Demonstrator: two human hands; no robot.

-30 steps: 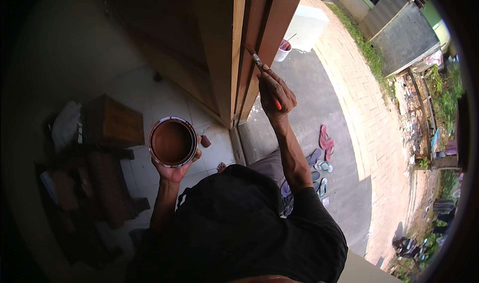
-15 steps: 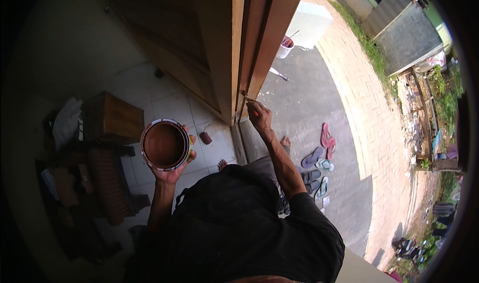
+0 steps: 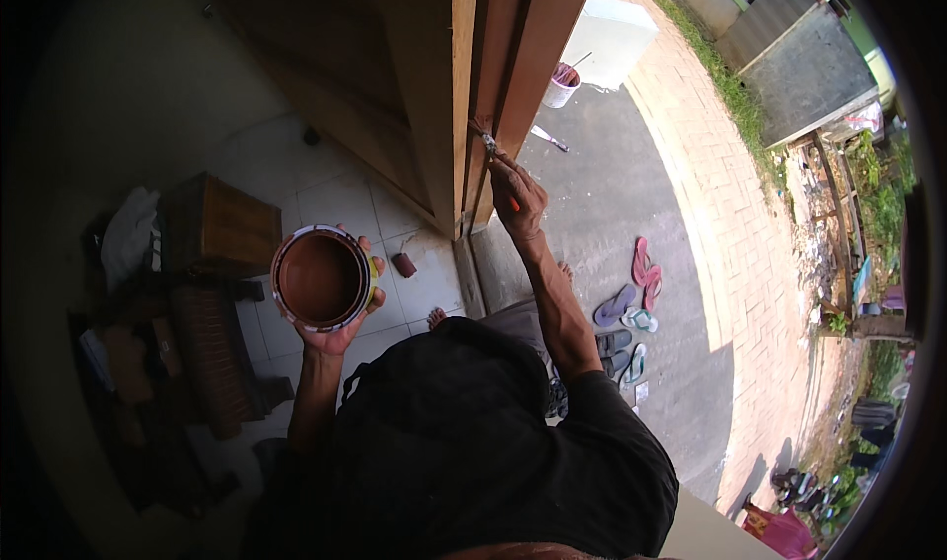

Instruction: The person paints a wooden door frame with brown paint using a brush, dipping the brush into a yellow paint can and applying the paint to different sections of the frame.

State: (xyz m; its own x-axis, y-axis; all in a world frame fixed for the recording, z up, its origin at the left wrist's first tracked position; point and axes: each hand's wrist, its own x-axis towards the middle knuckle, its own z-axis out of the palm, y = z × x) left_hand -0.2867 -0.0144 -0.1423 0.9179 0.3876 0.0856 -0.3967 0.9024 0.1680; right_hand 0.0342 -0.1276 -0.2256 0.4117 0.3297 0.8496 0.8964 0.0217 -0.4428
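My left hand (image 3: 340, 331) is wrapped round an open can of brown paint (image 3: 321, 279), held upright over the tiled floor. In my right hand (image 3: 517, 201) is a paintbrush (image 3: 488, 144), its handle gripped in closed fingers. The brush's bristle end rests against the brown wooden door frame (image 3: 528, 76). The lower stretch of the frame looks lighter than the part above. Beside the frame, to the left, stands a wooden door (image 3: 419, 96), swung inward.
Several sandals (image 3: 617, 305) lie on the grey ground to the right. Farther up are a paint-stained white bucket (image 3: 561, 85) and a white-bladed tool (image 3: 549, 139). A dark red cylinder (image 3: 403, 264) lies on the tiles; a wooden cabinet (image 3: 232, 229) stands left.
My right hand has moved the brush up along the door frame. The paint can has shifted slightly left and up. A person in pink has come into view at the lower right.
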